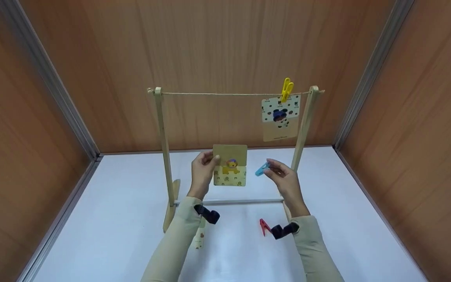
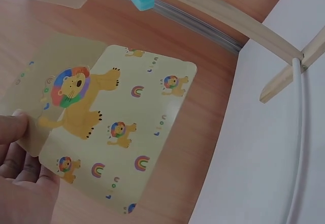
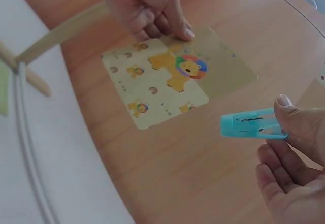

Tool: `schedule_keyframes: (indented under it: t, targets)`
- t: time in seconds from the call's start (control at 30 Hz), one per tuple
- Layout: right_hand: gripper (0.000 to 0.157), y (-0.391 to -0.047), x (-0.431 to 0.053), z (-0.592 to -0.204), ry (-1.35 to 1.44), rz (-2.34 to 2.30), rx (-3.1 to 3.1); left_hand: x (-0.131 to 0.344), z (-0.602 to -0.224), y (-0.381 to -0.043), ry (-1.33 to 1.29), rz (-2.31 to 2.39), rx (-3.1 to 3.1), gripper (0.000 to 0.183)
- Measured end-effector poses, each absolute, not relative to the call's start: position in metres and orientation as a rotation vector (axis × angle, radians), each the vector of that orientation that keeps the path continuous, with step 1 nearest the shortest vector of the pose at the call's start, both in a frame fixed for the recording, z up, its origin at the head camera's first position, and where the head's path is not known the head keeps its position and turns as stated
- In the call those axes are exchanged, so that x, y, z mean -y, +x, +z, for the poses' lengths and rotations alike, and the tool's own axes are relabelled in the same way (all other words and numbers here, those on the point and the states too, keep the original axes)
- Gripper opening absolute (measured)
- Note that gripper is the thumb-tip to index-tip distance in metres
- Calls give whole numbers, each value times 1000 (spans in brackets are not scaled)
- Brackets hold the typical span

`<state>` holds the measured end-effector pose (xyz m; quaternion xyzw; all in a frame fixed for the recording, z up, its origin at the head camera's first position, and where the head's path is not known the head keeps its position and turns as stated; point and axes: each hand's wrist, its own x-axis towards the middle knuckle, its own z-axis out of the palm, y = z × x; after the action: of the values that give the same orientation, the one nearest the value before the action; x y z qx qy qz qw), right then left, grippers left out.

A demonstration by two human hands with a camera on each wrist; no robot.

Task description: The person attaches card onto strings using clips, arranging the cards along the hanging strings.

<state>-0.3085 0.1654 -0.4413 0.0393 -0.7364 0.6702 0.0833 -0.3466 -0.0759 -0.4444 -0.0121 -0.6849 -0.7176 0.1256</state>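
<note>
In the head view my left hand (image 1: 203,172) pinches a lion card (image 1: 230,165) by its left edge, thumb on the front. The card is upright, tan above and pale with small lions and rainbows below, as the left wrist view also shows. To its right my right hand (image 1: 286,181) pinches a light blue clothespin (image 1: 262,169) between thumb and fingers, its nose pointing toward the card with a gap between. Both hands are below a string (image 1: 217,94) tied between two wooden posts. A yellow clothespin (image 1: 287,90) clips a dotted card (image 1: 281,119) to the string's right end.
A red clothespin (image 1: 264,226) lies on the white table (image 1: 241,254) near the right wrist. Another card (image 1: 199,235) is partly hidden by the left forearm. The wooden frame's left post (image 1: 163,145) and a white lower bar (image 1: 241,201) stand around the hands.
</note>
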Motion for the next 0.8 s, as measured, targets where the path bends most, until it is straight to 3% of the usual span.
schedule_keyframes:
  t: [0.4, 0.8]
  targets:
    - [47, -316, -162, -395, 160, 1995, 2180, 67, -408, -353, -73, -2096, 1947, 26]
    - [45, -325, -155, -358, 269, 1958, 2101, 61, -378, -358, -136, -2124, 1915, 25]
